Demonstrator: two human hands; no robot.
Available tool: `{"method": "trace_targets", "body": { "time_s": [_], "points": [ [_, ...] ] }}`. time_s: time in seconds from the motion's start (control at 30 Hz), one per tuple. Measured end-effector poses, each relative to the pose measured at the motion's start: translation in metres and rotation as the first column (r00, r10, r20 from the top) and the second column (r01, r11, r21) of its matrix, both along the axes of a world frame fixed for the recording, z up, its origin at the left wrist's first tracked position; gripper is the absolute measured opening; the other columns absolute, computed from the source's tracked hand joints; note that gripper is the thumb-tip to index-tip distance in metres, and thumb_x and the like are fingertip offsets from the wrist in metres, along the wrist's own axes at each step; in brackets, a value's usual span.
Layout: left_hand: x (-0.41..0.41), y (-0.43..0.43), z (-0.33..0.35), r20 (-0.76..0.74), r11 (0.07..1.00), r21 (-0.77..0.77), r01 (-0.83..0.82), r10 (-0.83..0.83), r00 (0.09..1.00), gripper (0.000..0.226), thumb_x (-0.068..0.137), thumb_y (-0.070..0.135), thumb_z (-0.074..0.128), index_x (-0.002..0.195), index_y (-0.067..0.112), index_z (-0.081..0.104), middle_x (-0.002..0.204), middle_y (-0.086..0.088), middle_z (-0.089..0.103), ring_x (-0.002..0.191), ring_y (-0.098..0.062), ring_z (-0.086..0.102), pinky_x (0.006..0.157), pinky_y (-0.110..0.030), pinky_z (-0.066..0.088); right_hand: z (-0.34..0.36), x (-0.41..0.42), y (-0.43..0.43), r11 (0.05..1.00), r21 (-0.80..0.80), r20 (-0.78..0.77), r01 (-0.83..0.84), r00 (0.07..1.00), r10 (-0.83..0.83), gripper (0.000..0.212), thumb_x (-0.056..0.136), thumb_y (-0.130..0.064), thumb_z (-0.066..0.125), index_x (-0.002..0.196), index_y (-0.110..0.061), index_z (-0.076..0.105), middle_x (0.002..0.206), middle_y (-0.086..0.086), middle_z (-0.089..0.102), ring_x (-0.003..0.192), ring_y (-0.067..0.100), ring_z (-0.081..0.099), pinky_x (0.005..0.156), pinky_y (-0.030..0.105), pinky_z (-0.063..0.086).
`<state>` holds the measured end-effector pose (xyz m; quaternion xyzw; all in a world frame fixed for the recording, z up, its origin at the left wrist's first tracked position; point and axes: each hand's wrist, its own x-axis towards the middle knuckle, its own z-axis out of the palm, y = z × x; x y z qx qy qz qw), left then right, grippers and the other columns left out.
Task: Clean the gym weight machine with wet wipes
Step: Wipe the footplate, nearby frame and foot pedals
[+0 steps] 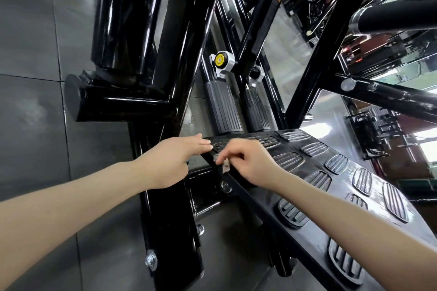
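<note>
Weight machine [165,54], black and glossy, fills most of the frame, with its thick posts rising from the centre to the upper left. Its slanted footplate [314,236] runs from the middle of the picture down to the lower right and is dotted with ribbed oval grips. The wet wipe [223,164] sits just left of the centre, crumpled small and greyish, against the plate's near-left edge.

The right hand [250,163] comes in from the lower right, fingers curled round the wipe and pinching it onto that edge. The left hand [175,158] reaches in from the lower left with its fingers [203,143] straight and close together, holding nothing. Their tips lie at the upper-left corner of the plate, and whether they press on it cannot be told.

Just above the plate stand two grey ribbed pedals [223,111], side by side. Above the left one is a yellow knob [220,60] in a silver mount. A silver bolt [151,261] shows low on the post at the lower left. Dark grey floor tiles [30,54] cover the left side of the frame.
</note>
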<state>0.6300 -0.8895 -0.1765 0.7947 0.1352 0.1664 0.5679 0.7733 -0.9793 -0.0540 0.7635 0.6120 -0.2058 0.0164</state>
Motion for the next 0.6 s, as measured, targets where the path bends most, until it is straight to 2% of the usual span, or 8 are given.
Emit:
{"method": "trace_targets", "body": {
  "time_s": [0.07, 0.1, 0.23, 0.3, 0.33, 0.4, 0.5, 0.6],
  "points": [
    [0.001, -0.002, -0.004, -0.005, 1.0, 0.02, 0.008, -0.008, 1.0, 0.083, 0.07, -0.019, 0.032, 0.139, 0.026, 0.041, 0.149, 0.017, 0.03, 0.131, 0.013, 0.009, 0.105, -0.003, 0.005, -0.004, 0.002, 0.004, 0.996, 0.008, -0.026, 0.09, 0.996, -0.089, 0.037, 0.076, 0.01, 0.05, 0.079, -0.019, 0.072, 0.072, -0.013, 0.064, 0.065, 0.012, 0.059, 0.064, 0.023, 0.046],
    [0.002, -0.003, -0.004, -0.008, 0.999, 0.033, 0.019, -0.018, 1.0, 0.083, 0.071, -0.019, 0.032, 0.14, 0.026, 0.04, 0.149, 0.017, 0.029, 0.132, 0.013, 0.008, 0.105, -0.003, 0.005, -0.003, 0.005, 0.002, 0.992, -0.005, -0.043, 0.123, 0.991, -0.124, 0.035, 0.079, 0.009, 0.051, 0.082, -0.02, 0.071, 0.07, -0.012, 0.065, 0.062, 0.013, 0.058, 0.061, 0.023, 0.046],
    [-0.001, -0.004, 0.001, -0.02, 0.997, 0.057, 0.042, -0.041, 0.999, 0.082, 0.073, -0.019, 0.032, 0.14, 0.028, 0.039, 0.149, 0.019, 0.025, 0.13, 0.014, 0.002, 0.104, -0.004, 0.006, 0.011, 0.036, -0.009, 0.967, -0.102, 0.039, 0.232, 0.973, -0.229, 0.023, 0.087, 0.004, 0.054, 0.092, -0.011, 0.071, 0.072, -0.011, 0.064, 0.057, -0.003, 0.054, 0.058, 0.008, 0.042],
    [-0.002, -0.002, 0.004, -0.017, 0.997, 0.062, 0.045, -0.044, 0.999, 0.081, 0.073, -0.018, 0.031, 0.138, 0.029, 0.043, 0.149, 0.019, 0.027, 0.13, 0.014, 0.002, 0.104, -0.004, 0.007, 0.013, 0.056, -0.01, 0.928, -0.089, 0.058, 0.361, 0.932, -0.357, 0.021, 0.088, 0.004, 0.053, 0.09, -0.008, 0.07, 0.079, -0.002, 0.068, 0.064, 0.002, 0.058, 0.062, 0.011, 0.049],
    [-0.002, -0.001, 0.003, -0.018, 0.997, 0.067, 0.047, -0.045, 0.999, 0.081, 0.073, -0.018, 0.031, 0.137, 0.03, 0.044, 0.148, 0.019, 0.028, 0.131, 0.013, 0.003, 0.105, -0.004, 0.008, 0.012, 0.063, -0.01, 0.913, -0.093, 0.065, 0.397, 0.917, -0.393, 0.019, 0.089, 0.003, 0.053, 0.092, -0.007, 0.069, 0.084, 0.004, 0.07, 0.069, 0.008, 0.061, 0.07, 0.017, 0.054],
    [-0.002, -0.001, 0.002, -0.024, 0.995, 0.08, 0.055, -0.053, 0.998, 0.081, 0.072, -0.018, 0.032, 0.136, 0.032, 0.045, 0.148, 0.021, 0.029, 0.137, 0.009, 0.008, 0.107, -0.006, 0.009, 0.015, 0.068, -0.008, 0.903, -0.156, 0.089, 0.4, 0.916, -0.39, 0.016, 0.092, -0.005, 0.054, 0.1, -0.008, 0.067, 0.085, 0.007, 0.07, 0.075, 0.011, 0.062, 0.079, 0.027, 0.053],
    [-0.001, 0.0, 0.001, -0.027, 0.996, 0.069, 0.053, -0.051, 0.998, 0.08, 0.072, -0.017, 0.033, 0.132, 0.032, 0.049, 0.143, 0.023, 0.034, 0.137, 0.003, 0.024, 0.106, -0.005, 0.015, 0.03, 0.068, -0.003, 0.864, -0.3, 0.037, 0.404, 0.91, -0.412, 0.021, 0.093, -0.018, 0.055, 0.113, -0.013, 0.061, 0.093, 0.002, 0.068, 0.085, 0.011, 0.062, 0.083, 0.026, 0.048],
    [0.003, 0.003, 0.003, -0.006, 0.997, 0.072, 0.02, -0.019, 1.0, 0.074, 0.073, -0.016, 0.034, 0.126, 0.03, 0.057, 0.137, 0.022, 0.042, 0.131, 0.0, 0.036, 0.105, -0.008, 0.024, 0.032, 0.071, 0.0, 0.841, -0.335, 0.042, 0.424, 0.899, -0.437, 0.026, 0.088, -0.023, 0.063, 0.113, -0.018, 0.055, 0.091, 0.007, 0.068, 0.074, 0.01, 0.059, 0.073, 0.022, 0.045]
  ]
}}
